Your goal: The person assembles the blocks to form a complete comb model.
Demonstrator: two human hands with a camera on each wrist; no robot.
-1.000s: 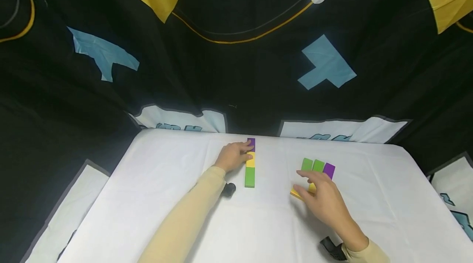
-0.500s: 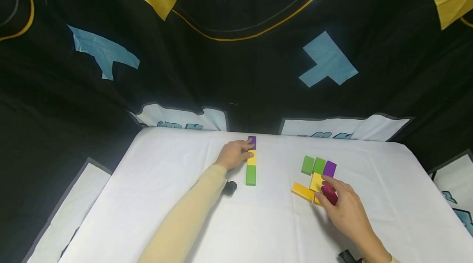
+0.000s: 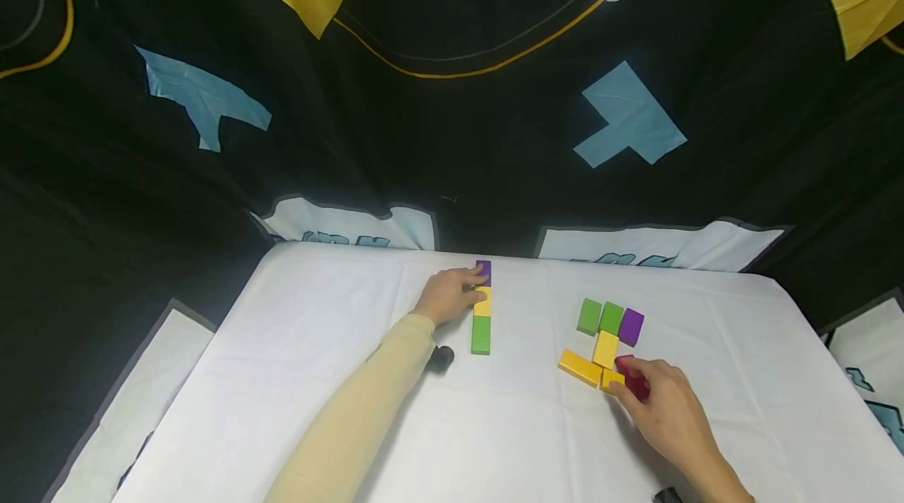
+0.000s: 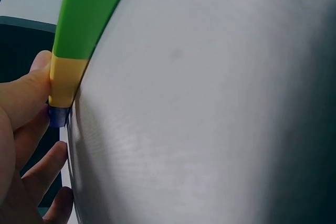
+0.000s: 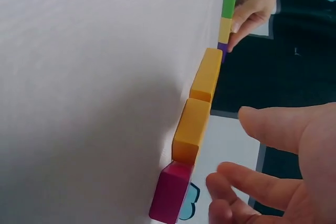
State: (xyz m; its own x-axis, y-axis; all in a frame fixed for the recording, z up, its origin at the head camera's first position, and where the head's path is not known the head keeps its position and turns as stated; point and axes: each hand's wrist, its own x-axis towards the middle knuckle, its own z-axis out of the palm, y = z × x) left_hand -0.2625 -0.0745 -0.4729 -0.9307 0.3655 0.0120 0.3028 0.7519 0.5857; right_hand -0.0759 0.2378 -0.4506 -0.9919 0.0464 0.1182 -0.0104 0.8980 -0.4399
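Two hands work apart; your right hand (image 3: 667,409) is nearer the magenta block (image 3: 633,377), fingers loose beside it, apparently just touching rather than gripping; it lies at the near end of the yellow blocks (image 3: 606,350); your left hand (image 3: 446,296) presses open fingers against the striped row (image 3: 482,310), its long axis running away from you.

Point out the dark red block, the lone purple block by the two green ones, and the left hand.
dark red block (image 3: 633,382), head view, its top face.
purple block (image 3: 631,326), head view, top face.
left hand (image 3: 446,296), head view, back of hand.
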